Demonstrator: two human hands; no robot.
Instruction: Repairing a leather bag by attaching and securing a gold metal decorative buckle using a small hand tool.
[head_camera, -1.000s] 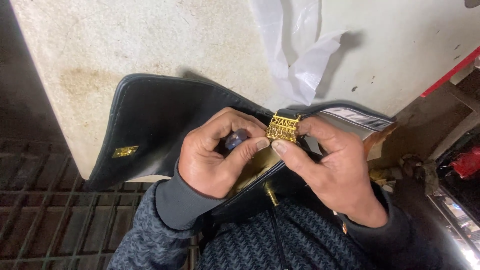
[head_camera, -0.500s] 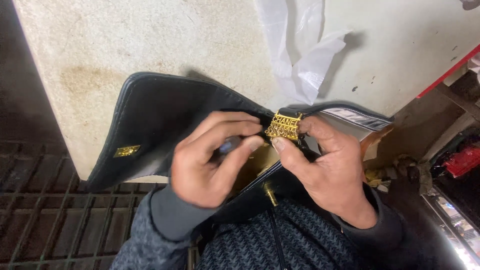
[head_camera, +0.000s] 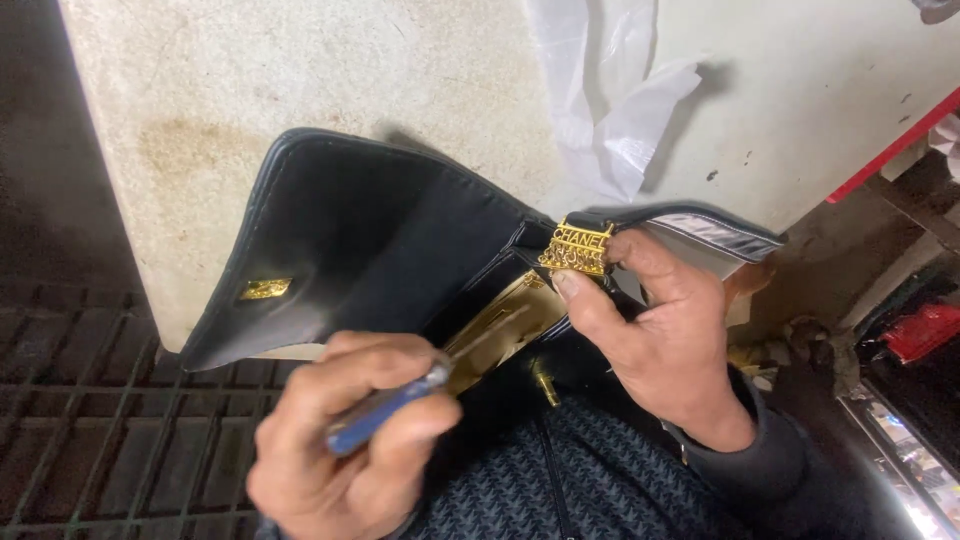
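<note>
Head view, left to right: small gold plate inside the open flap of the black handbag, which lies on the pale stained table; left hand closed around a blue-handled tool; right hand pinching the gold clasp; crumpled white plastic behind.

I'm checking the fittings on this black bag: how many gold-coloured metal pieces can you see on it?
4: a lettered clasp pinched by the right hand, a small plate on the open flap, a flat plate inside, and a small stud below it. Others may be hidden.
</note>
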